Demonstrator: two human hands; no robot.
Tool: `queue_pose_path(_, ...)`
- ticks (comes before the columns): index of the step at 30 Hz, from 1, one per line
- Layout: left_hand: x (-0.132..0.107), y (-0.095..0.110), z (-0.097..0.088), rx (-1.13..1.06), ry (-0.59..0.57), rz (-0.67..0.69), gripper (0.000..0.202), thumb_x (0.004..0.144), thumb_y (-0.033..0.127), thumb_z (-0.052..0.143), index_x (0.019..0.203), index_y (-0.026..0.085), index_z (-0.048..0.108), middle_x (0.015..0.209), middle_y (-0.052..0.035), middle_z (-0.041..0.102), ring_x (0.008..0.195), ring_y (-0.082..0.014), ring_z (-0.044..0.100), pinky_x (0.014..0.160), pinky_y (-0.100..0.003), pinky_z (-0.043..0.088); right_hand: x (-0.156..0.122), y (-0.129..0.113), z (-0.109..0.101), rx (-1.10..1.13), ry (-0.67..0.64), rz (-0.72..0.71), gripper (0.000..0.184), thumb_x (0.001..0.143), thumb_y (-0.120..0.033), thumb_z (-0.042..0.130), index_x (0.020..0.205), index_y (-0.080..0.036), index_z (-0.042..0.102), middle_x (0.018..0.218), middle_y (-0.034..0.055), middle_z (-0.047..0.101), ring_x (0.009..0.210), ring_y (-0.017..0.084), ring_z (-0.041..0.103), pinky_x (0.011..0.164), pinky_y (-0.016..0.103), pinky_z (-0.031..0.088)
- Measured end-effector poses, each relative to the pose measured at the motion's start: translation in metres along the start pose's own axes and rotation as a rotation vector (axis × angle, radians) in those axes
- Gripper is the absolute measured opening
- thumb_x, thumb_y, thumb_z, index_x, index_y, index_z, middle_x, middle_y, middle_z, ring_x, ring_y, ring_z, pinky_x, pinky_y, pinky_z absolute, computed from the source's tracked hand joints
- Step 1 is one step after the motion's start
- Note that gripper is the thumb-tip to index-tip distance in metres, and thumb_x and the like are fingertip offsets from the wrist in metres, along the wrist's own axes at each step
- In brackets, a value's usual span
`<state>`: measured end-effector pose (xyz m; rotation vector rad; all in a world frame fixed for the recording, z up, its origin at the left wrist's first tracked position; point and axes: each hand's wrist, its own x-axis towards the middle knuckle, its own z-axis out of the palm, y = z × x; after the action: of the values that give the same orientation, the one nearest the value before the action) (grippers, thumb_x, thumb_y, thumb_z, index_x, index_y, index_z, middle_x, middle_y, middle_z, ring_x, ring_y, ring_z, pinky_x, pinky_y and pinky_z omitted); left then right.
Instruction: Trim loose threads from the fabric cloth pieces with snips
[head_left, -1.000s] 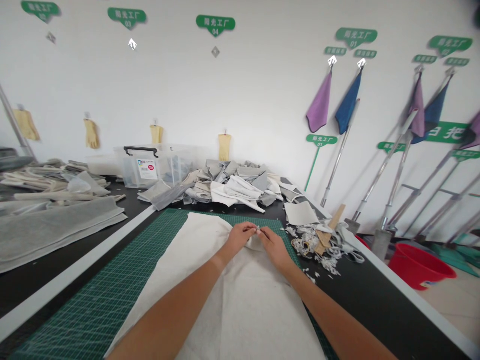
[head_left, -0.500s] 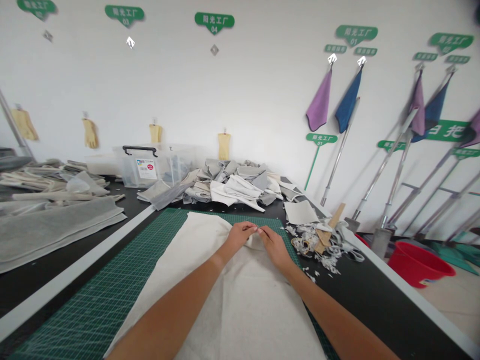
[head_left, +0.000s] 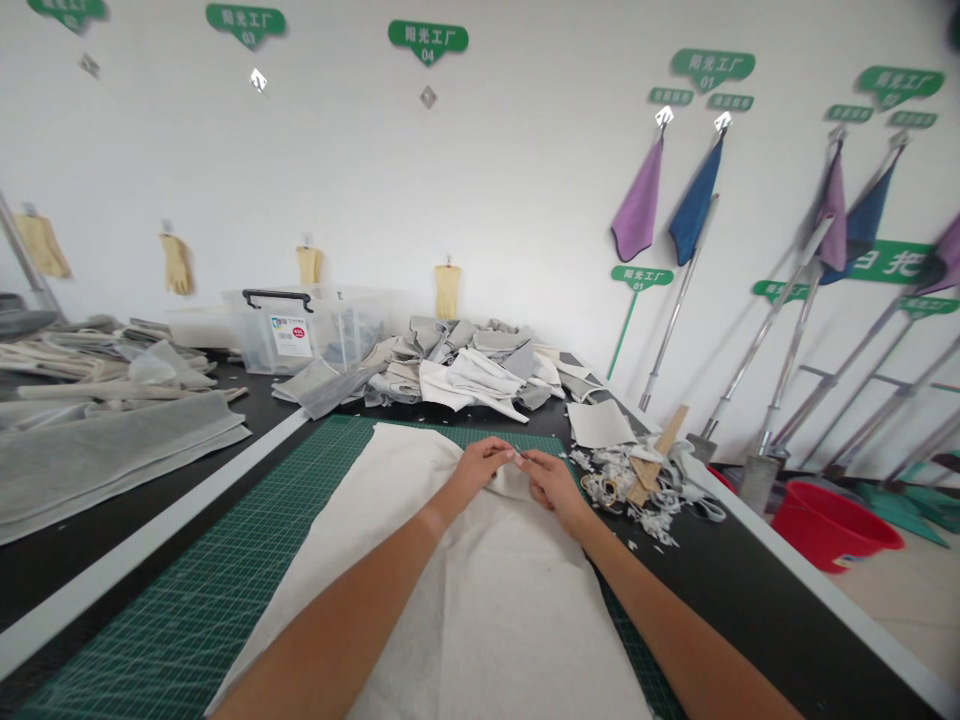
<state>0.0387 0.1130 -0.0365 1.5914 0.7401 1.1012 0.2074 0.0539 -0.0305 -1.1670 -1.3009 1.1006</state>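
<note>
A large off-white piece of cloth [head_left: 517, 620] lies over the green cutting mat [head_left: 225, 580], with its far part lifted and bunched near my hands. My left hand [head_left: 484, 464] is closed in a pinch on that raised part of the cloth. Close beside it on the right, my right hand [head_left: 553, 482] has its fingers pinched together, the tips almost meeting those of the left. A thin dark sliver shows between the fingertips; it is too small to name. The underside of the lifted fold is hidden.
Beyond the mat lies a heap of grey and white fabric pieces [head_left: 472, 370], beside a clear plastic box [head_left: 277, 335]. Scraps and shreds [head_left: 637, 490] lie to the right. Folded grey cloths [head_left: 112, 460] are stacked left. A red bucket [head_left: 832, 530] stands past the table's right edge.
My right hand has turned slightly and shifted a little to the right, its lower fingers now more curled. A thin dark sliver now shows at the fingertips. My left hand stays nearly in place.
</note>
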Motion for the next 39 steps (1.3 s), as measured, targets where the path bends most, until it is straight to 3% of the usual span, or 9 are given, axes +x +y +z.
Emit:
queue_pose_path(8,0.000,0.007,-0.006,-0.023,-0.090,-0.034,0.044,0.084,0.053,0.063,0.096,0.013,0.076,0.076,-0.0027,0.067,0.067,-0.0126,0.053,0.063,-0.024,0.037,0.001,0.001,-0.003,-0.001,-0.008,-0.053,0.041,0.078,-0.057,0.071,0.080,-0.020,0.053,0.044,-0.0124,0.029,0.034,0.005,0.018,0.033,0.020,0.010)
queue_pose_path(15,-0.001,0.017,-0.015,-0.097,-0.206,-0.156,0.044,0.077,0.054,0.071,0.092,0.013,0.076,0.078,-0.0037,0.068,0.070,-0.0141,0.056,0.068,-0.025,0.039,-0.002,-0.007,-0.001,-0.122,0.017,-0.094,0.040,0.080,-0.057,0.069,0.078,-0.020,0.056,0.044,-0.0107,0.032,0.035,0.005,0.022,0.035,0.020,0.013)
queue_pose_path(21,0.001,0.029,-0.024,-0.010,-0.278,-0.171,0.042,0.075,0.051,0.073,0.094,0.013,0.076,0.080,-0.0040,0.070,0.074,-0.0154,0.059,0.069,-0.025,0.041,-0.003,-0.013,0.000,-0.214,0.072,-0.117,0.044,0.077,-0.063,0.068,0.076,-0.020,0.060,0.041,-0.0086,0.035,0.036,0.008,0.026,0.037,0.022,0.016)
queue_pose_path(27,0.008,0.031,-0.030,0.093,-0.289,-0.091,0.042,0.072,0.044,0.078,0.100,0.013,0.077,0.092,-0.0081,0.074,0.083,-0.0188,0.063,0.076,-0.028,0.045,-0.004,-0.017,-0.001,-0.259,0.094,-0.128,0.042,0.077,-0.061,0.067,0.078,-0.020,0.062,0.042,-0.0076,0.037,0.038,0.009,0.030,0.039,0.023,0.020)
queue_pose_path(34,0.016,0.029,-0.029,0.191,-0.241,-0.002,0.042,0.071,0.047,0.078,0.093,0.011,0.077,0.083,-0.0080,0.072,0.074,-0.0181,0.063,0.069,-0.029,0.046,-0.002,-0.021,-0.001,-0.288,0.112,-0.152,0.042,0.078,-0.062,0.066,0.078,-0.020,0.062,0.044,-0.0070,0.038,0.041,0.010,0.033,0.041,0.022,0.022)
queue_pose_path(39,0.014,0.041,-0.032,0.131,-0.264,-0.047,0.042,0.069,0.046,0.080,0.094,0.013,0.074,0.081,-0.0059,0.070,0.073,-0.0160,0.062,0.067,-0.026,0.044,-0.002,-0.024,-0.002,-0.298,0.130,-0.199,0.042,0.078,-0.062,0.066,0.080,-0.020,0.063,0.046,-0.0059,0.040,0.044,0.011,0.034,0.042,0.023,0.023)
